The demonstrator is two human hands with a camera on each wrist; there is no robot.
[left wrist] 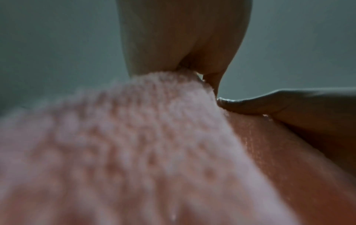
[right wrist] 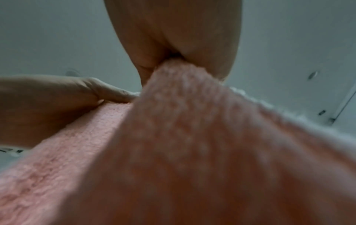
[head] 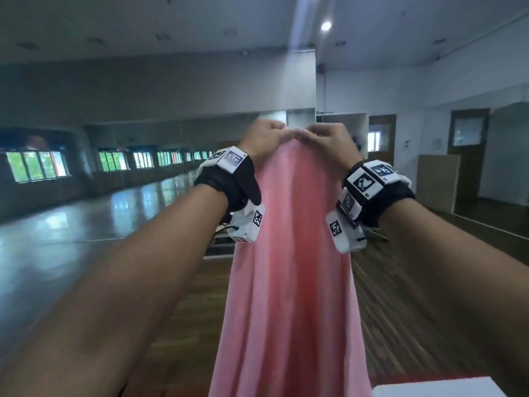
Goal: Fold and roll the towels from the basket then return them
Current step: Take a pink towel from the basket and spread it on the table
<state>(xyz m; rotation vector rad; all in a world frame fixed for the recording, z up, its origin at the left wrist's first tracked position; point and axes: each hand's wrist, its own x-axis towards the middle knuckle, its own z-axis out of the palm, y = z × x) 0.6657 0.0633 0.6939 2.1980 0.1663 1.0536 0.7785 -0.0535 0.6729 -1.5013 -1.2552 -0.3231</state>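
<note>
Hands raised together, left hand [head: 262, 137] and right hand [head: 329, 138] each pinch the top edge of a pink towel [head: 289, 253] hanging in mid-air; folding looks barely begun, rolling and return remain; basket unseen.
</note>
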